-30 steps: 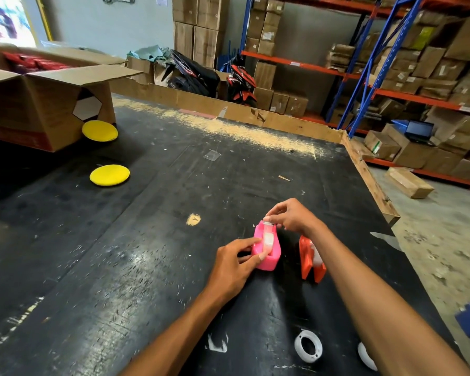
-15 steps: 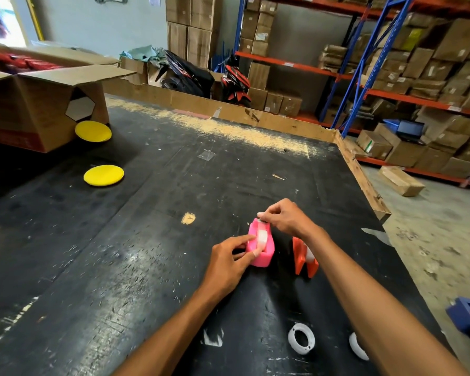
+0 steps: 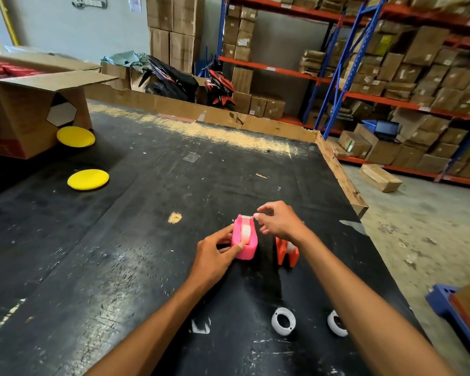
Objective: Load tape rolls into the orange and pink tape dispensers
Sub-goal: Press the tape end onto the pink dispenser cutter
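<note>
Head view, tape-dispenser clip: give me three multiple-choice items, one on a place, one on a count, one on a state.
1. The orange dispenser stands where, relative to the pink dispenser?
A. to its right
B. to its left
C. on top

2. How many yellow discs are on the table?
A. one
B. two
C. four

3. The pink dispenser is:
A. lying untouched
B. steadied by the left hand
C. lifted overhead

Answers: 1 A, orange sits right of pink. 2 B, one lies flat, another is by the cardboard box. 3 B, left fingers grip its side.

The right forearm hides most of the orange dispenser (image 3: pixel 287 253) and part of one white ring (image 3: pixel 336 323).
</note>
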`<control>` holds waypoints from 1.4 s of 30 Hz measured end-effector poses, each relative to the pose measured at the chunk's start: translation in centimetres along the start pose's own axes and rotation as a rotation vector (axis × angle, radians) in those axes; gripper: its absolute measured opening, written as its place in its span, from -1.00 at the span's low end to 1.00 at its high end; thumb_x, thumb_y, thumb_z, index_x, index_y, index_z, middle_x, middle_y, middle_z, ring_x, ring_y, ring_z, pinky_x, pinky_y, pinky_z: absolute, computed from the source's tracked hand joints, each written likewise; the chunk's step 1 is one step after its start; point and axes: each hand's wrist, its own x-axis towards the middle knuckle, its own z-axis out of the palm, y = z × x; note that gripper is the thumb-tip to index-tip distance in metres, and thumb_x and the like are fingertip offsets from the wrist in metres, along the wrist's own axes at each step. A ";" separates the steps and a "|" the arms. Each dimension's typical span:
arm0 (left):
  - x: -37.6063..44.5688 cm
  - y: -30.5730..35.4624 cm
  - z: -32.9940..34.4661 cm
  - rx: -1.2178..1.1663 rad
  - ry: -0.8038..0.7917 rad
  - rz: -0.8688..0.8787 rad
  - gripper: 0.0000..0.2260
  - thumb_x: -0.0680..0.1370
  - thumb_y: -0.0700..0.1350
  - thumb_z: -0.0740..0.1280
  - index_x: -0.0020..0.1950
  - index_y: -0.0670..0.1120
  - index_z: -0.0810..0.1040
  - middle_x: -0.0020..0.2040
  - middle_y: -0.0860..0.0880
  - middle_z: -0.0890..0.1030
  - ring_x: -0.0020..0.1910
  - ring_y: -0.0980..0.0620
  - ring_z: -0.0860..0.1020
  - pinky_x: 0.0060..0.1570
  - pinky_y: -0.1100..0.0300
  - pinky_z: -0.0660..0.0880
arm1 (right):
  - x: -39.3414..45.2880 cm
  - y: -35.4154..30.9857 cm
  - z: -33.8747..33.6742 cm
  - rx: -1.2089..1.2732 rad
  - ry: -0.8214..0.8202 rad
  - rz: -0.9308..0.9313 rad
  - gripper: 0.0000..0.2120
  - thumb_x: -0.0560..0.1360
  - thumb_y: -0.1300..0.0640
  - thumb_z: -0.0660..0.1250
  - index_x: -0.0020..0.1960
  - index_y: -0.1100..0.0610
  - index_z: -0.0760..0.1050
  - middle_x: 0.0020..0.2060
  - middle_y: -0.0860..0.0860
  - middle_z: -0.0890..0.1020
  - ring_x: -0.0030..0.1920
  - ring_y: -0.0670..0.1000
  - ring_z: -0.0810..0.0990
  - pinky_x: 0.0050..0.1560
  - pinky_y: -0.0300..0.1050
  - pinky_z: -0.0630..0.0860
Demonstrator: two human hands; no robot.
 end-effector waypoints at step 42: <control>-0.8 3.2 -11.9 0.915 -0.261 0.071 -0.77 0.42 0.02 0.40 0.02 -0.02 0.62 -0.01 -0.08 0.64 0.01 -0.12 0.59 -0.03 0.02 0.54 | -7.1 -4.3 6.4 -0.318 -0.156 -0.329 -0.70 0.38 0.13 0.42 0.09 0.17 0.55 0.00 0.12 0.65 -0.01 0.11 0.59 -0.02 -0.04 0.55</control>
